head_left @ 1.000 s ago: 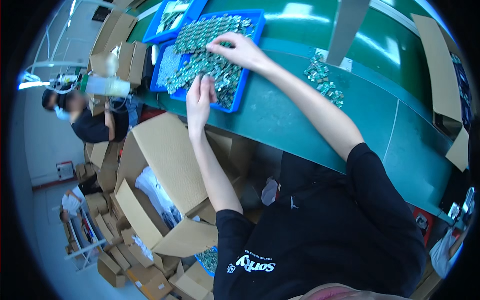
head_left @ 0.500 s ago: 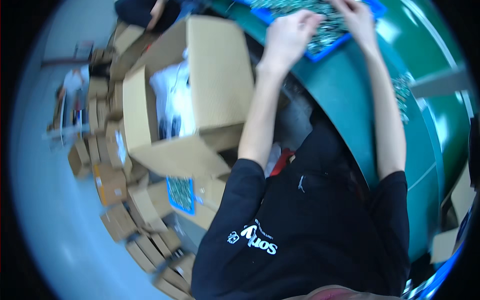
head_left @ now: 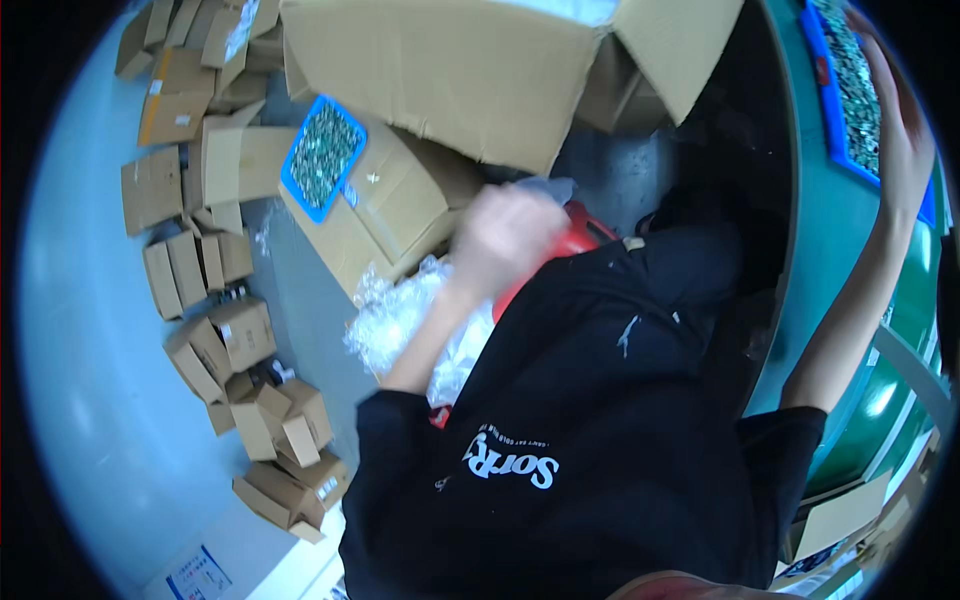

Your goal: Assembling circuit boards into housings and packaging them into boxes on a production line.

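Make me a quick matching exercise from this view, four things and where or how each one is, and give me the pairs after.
Things
1. Left hand
2. Right hand
3. Clear plastic
4. Tray at picture left

Places and states
A. On a brown carton, filled with small green pieces
B. Crumpled, showing on both sides of the left forearm
C. At the blue tray by the green table's edge
D. Blurred, away from both trays

Pairs: 1-D, 2-C, 3-B, 4-A

Well to the left of the left hand (head_left: 507, 235), cardboard cartons (head_left: 243, 332) line a pale blue floor (head_left: 85, 370). A green tabletop (head_left: 817, 255) runs beneath the right hand (head_left: 903, 135).
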A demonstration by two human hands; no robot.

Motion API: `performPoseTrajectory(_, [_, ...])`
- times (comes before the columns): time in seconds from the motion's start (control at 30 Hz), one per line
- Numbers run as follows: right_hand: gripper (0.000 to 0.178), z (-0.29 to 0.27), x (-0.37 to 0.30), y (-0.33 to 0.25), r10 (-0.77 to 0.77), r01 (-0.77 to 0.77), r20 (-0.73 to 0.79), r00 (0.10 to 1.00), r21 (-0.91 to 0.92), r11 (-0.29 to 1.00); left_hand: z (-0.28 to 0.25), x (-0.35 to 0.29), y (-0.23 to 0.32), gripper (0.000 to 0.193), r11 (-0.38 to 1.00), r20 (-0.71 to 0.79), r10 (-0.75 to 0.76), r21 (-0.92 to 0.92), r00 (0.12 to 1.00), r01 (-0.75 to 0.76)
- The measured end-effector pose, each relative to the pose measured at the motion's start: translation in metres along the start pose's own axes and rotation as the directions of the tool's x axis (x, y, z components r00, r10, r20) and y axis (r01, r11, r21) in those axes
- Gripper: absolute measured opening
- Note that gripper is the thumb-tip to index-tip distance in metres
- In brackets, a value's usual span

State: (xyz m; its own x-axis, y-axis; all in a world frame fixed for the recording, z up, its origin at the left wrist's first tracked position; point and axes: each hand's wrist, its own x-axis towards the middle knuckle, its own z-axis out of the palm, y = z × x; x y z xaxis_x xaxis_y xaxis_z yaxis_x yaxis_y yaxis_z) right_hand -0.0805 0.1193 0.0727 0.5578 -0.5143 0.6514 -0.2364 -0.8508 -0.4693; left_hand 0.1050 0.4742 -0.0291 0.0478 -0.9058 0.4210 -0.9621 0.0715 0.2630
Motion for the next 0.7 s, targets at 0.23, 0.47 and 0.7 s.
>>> performPoseTrajectory(0.23, [0.024,0.126,0.032,-0.141,-0.393,0.39,0.353,0.849,0.084,0.917,-0.144,0.125,-0.119,0.008,0.995,-0.215,0.029,0.099,0.976,-0.008])
performPoseTrajectory(0.47, [0.03,0.165,-0.006,-0.113,-0.2,0.341,0.532,0.823,-0.181,0.922,-0.069,0.251,-0.269,0.03,0.992,0.341,-0.067,0.122,0.937,0.027])
performPoseTrajectory(0.7, [0.027,0.168,-0.009,-0.124,-0.218,0.261,0.49,0.844,-0.02,0.965,-0.025,0.281,-0.352,0.045,0.865,0.679,-0.458,0.49,0.575,0.11])
